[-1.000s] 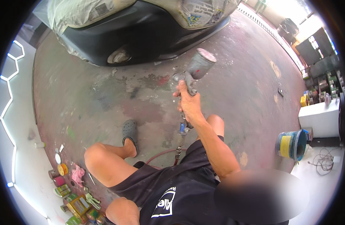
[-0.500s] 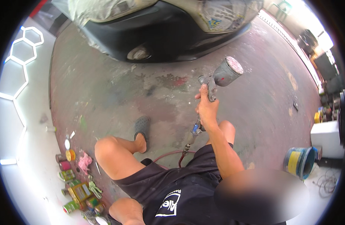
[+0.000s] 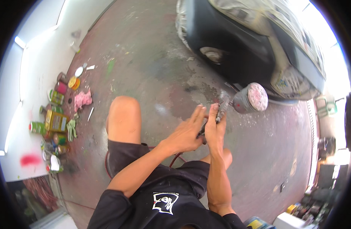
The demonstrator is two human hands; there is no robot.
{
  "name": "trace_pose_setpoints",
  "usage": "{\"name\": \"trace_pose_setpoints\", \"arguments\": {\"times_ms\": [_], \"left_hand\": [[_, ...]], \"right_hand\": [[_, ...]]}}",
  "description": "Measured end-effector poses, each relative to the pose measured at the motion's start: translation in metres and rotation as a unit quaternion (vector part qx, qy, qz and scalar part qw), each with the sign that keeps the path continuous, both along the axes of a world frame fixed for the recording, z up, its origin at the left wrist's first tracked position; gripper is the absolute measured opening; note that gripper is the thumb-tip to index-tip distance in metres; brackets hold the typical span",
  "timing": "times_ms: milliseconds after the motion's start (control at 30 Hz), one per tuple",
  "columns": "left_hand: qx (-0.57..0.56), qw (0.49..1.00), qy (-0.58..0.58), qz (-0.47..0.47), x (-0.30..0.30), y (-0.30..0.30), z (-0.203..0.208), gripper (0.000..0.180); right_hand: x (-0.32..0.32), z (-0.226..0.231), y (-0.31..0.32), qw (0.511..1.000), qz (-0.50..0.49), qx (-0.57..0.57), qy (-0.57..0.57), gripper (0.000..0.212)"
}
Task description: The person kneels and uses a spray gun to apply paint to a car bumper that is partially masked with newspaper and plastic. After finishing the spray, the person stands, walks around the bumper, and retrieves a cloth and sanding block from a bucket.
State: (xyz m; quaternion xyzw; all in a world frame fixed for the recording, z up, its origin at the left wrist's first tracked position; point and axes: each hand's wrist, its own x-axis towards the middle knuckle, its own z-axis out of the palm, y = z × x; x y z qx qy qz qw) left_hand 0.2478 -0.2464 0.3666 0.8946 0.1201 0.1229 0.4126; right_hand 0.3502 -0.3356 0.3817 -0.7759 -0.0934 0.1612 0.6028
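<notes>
Head — hands (image 3: 215, 131) at spray gun (image 3: 241, 101)

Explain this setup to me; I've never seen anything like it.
There is no machine here, just someone's two bare hands. The view comes from the left one of two wide fisheye cameras worn on the head, looking down, so straight edges bend.

The right hand holds a spray gun with a round cup. The left hand is close beside it, fingers stretched out; whether it also grips the gun is hidden.

Beyond them is a dark bumper, with pale sheeting above it. On the stained floor, cans crowd along the left wall, near a pink cloth. A red hose shows by the legs.
</notes>
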Motion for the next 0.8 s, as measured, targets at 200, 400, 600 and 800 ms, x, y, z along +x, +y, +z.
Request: {"name": "trace_pose_setpoints", "arguments": {"times_ms": [200, 400, 600, 800], "left_hand": [[-0.253, 0.96, -0.117, 0.036, 0.038, 0.048, -0.044, 0.069], [-0.374, 0.914, -0.121, 0.097, 0.051, 0.131, -0.079, 0.048], [-0.392, 0.898, -0.13, 0.152, 0.066, 0.218, -0.118, 0.041], [-0.507, 0.824, -0.15, 0.202, 0.085, 0.321, -0.147, 0.041]], "right_hand": [[-0.012, 0.009, 0.04, 0.979, 0.176, -0.093, -0.03, 0.079], [-0.017, -0.025, 0.052, 0.951, 0.246, -0.19, -0.006, 0.068], [-0.07, -0.05, 0.051, 0.924, 0.142, -0.354, 0.018, 0.054], [-0.127, -0.016, 0.105, 0.898, 0.022, -0.439, -0.035, 0.045]]}}
